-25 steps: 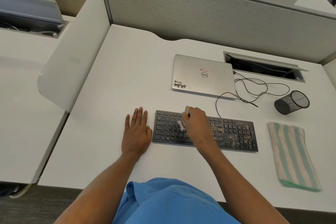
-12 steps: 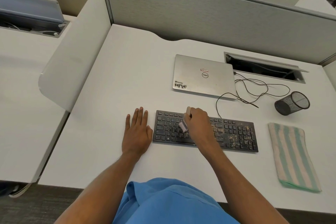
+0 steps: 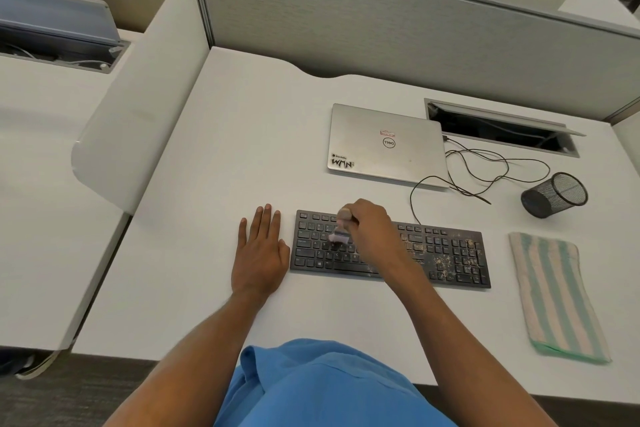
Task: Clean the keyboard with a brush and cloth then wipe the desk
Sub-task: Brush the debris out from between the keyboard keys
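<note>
A black keyboard (image 3: 446, 253) lies on the white desk (image 3: 225, 149), its right half strewn with pale crumbs. My right hand (image 3: 370, 222) grips a small brush (image 3: 341, 230) whose bristles touch the keys on the left half. My left hand (image 3: 261, 251) rests flat on the desk, fingers straight, against the keyboard's left edge. A green and cream striped cloth (image 3: 554, 295) lies folded to the right of the keyboard.
A closed silver laptop (image 3: 384, 146) sits behind the keyboard, with thin black cables (image 3: 491, 170) looping to its right. A black mesh pen cup (image 3: 554, 194) lies on its side. An open cable hatch (image 3: 502, 128) is at the back, below the grey partition (image 3: 415, 35).
The brush in my right hand has shifted slightly on the left keys, moving a little up and right. My left hand has stayed in place.
</note>
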The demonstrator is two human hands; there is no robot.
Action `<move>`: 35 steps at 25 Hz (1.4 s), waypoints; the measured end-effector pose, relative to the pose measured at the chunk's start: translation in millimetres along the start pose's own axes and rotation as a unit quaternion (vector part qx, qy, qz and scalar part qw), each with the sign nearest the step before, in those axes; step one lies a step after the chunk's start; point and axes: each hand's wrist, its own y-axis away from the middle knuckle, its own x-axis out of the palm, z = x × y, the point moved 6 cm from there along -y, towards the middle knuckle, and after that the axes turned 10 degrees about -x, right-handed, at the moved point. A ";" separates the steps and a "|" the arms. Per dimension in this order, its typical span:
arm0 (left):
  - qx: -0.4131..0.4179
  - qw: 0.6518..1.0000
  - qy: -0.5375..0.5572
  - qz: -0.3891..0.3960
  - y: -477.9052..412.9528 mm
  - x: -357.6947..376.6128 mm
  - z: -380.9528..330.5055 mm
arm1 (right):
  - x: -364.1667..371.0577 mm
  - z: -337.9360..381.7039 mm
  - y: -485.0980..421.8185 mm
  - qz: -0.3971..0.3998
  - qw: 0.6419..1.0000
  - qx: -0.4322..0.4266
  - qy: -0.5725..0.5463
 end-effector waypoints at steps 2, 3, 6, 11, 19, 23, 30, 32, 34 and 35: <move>0.000 1.000 -0.001 0.000 -0.1 0.1 0.1 | 6.8 -9.5 -3.3 0.006 0.999 -0.014 0.029; 0.000 1.000 -0.002 0.000 -0.1 0.4 0.2 | 6.2 -13.9 -4.0 0.002 1.000 -0.008 0.025; -0.001 1.000 -0.001 -0.001 -0.2 0.9 0.8 | -5.6 -35.1 -6.9 -0.014 0.994 0.011 0.104; -0.001 1.000 0.001 -0.002 -0.6 1.4 0.4 | -24.2 -25.1 -2.9 -0.103 0.989 0.002 0.102; -0.002 1.000 0.004 -0.003 -0.3 1.1 0.9 | -10.5 -17.1 -3.5 -0.107 0.989 0.006 0.104; -0.003 1.000 0.003 0.000 -0.2 1.1 0.7 | -17.0 -18.5 -1.9 -0.047 0.981 0.018 0.185; -0.004 1.000 0.005 0.000 0.1 -0.4 -0.1 | -15.6 -11.5 -4.8 -0.110 0.991 -0.010 0.072; -0.003 1.000 0.005 0.001 -0.4 -0.1 -0.2 | -12.7 -14.4 -3.3 -0.100 0.992 0.002 0.072; -0.004 1.000 0.005 0.000 -0.6 0.5 0.3 | -14.9 -16.6 -0.7 -0.080 0.992 0.016 0.092; -0.004 1.000 0.004 0.000 -0.6 1.0 0.5 | -15.4 -17.5 -0.5 -0.058 0.990 0.018 0.124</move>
